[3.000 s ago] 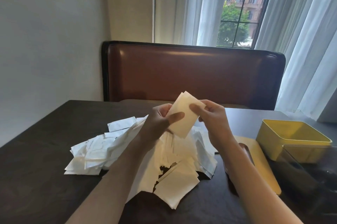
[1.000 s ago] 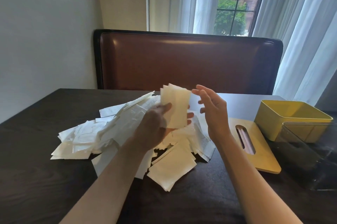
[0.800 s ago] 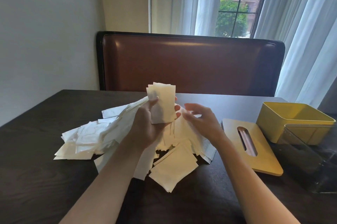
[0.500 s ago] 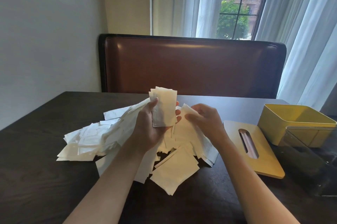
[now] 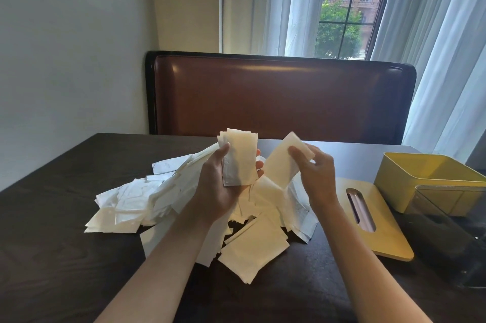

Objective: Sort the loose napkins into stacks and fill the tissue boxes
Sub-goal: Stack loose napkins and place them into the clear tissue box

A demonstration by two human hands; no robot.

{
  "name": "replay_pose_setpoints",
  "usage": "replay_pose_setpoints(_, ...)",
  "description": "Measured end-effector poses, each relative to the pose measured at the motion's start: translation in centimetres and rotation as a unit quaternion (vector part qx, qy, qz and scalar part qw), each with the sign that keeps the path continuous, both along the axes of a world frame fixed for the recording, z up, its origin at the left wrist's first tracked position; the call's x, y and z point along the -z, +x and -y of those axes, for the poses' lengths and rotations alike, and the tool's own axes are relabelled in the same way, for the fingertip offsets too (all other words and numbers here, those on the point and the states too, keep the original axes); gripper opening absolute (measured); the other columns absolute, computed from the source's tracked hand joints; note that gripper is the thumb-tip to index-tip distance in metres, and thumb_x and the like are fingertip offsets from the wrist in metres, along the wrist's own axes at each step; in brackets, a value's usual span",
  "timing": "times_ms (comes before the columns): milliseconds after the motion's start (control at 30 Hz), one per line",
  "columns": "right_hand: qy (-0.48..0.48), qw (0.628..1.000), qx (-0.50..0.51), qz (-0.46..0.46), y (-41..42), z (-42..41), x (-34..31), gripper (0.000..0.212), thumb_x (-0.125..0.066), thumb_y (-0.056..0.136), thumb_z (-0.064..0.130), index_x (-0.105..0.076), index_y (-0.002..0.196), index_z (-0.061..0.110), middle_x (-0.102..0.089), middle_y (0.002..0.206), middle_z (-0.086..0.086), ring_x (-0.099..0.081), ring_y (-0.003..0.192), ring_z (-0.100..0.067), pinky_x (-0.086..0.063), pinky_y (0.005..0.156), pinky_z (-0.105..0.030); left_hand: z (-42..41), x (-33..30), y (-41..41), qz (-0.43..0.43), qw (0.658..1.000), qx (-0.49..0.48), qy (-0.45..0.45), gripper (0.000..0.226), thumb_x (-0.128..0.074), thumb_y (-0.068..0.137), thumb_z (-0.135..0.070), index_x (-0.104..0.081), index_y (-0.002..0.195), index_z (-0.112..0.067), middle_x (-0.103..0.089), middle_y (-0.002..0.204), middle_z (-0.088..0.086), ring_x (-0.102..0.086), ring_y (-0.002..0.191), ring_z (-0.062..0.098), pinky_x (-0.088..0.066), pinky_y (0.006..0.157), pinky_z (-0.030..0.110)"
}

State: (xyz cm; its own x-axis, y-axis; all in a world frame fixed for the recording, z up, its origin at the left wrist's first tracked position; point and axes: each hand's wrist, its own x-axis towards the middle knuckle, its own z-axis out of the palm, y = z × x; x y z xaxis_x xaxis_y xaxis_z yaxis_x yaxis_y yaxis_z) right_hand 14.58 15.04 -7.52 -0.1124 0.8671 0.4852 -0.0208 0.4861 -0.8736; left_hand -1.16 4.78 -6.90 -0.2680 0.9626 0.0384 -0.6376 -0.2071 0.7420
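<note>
The left hand [image 5: 221, 186] grips a small upright stack [image 5: 240, 157]; the right hand [image 5: 314, 172] pinches one napkin [image 5: 282, 162] above the pile [image 5: 168, 191]; thin sheets could slip or skew when joined.

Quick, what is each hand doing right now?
Left hand: holds a small stack of napkins upright above the pile.
Right hand: pinches a single napkin lifted off the napkin pile.

Napkin pile [image 5: 184, 199] blocks table [image 5: 52, 257] centre; bare tabletop at left.
</note>
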Motion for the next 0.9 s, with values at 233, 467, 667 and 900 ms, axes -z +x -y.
replay_pose_setpoints(233, -0.096, 0.974, -0.154, -0.138, 0.8, 1.5, -1.6, 0.013, -0.057, 0.097, 0.016, -0.068, 0.095, 0.009, -0.067, 0.076, -0.001, -0.067, 0.069, -0.01, -0.054, 0.063, -0.021, 0.0, 0.0, 0.5, -0.071, 0.997, 0.017, -0.004, 0.037, -0.044, 0.104, -0.041, -0.06, 0.117, -0.01, -0.075, 0.103, 0.015, -0.073, 0.091, 0.027, -0.061, 0.083, 0.042)
replay_pose_setpoints(467, -0.043, 0.989, -0.123, -0.069, -0.3, 1.6, -0.8, 0.021, -0.065, 0.092, 0.013, -0.065, 0.074, 0.003, -0.061, 0.063, 0.007, -0.062, 0.066, -0.007, -0.051, 0.06, -0.018, 0.2, 0.6, 1.6, -0.184, 0.975, 0.125, 0.019, 0.036, -0.045, 0.099, -0.046, -0.075, 0.113, -0.033, -0.068, 0.116, 0.012, -0.066, 0.105, 0.028, -0.056, 0.093, 0.049)
replay_pose_setpoints(667, -0.043, 0.991, -0.112, -0.052, -0.6, 1.7, -0.7, 0.029, -0.065, 0.093, 0.013, -0.06, 0.068, -0.001, -0.054, 0.055, 0.007, -0.057, 0.055, -0.003, -0.046, 0.052, -0.013, 0.2, 0.5, 2.1, -0.174, 0.97, 0.163, 0.037, 0.03, -0.052, 0.089, -0.033, -0.081, 0.096, -0.031, -0.075, 0.097, 0.007, -0.071, 0.094, 0.027, -0.055, 0.092, 0.05)
replay_pose_setpoints(900, -0.048, 0.989, -0.139, -0.02, -0.5, 1.7, -0.6, 0.025, -0.064, 0.094, 0.016, -0.065, 0.087, -0.008, -0.062, 0.075, -0.006, -0.067, 0.07, -0.012, -0.053, 0.061, -0.019, 0.3, 0.4, 2.1, -0.175, 0.972, 0.156, 0.021, 0.034, -0.057, 0.088, -0.026, -0.061, 0.12, -0.016, -0.075, 0.103, 0.012, -0.07, 0.101, 0.036, -0.058, 0.089, 0.051)
